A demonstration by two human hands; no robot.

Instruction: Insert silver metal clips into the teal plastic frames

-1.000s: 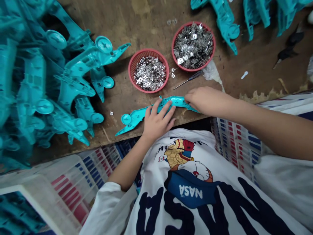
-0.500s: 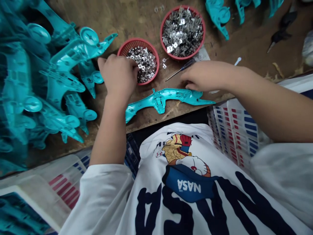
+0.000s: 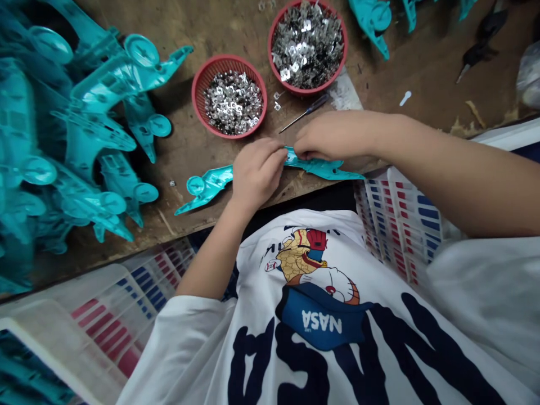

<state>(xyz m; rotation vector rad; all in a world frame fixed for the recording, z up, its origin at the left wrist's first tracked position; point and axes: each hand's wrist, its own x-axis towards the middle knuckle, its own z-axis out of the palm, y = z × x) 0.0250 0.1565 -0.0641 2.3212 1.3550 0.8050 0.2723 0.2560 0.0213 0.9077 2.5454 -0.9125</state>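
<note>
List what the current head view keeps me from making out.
Head view:
Middle of the turquoise part: covered by the left hand.
Anything inside the right hand: hidden by the hand itself.
Turquoise pieces, top right: cut off by the edge.
Heaped metal pieces: too small to count.

The brown bench (image 3: 219,28) carries a red basket (image 3: 201,84); right of that basket sit a second basket (image 3: 304,90) and a screwdriver (image 3: 317,103), left of it piled turquoise parts (image 3: 105,79), nearer the person one turquoise piece (image 3: 218,177).
</note>
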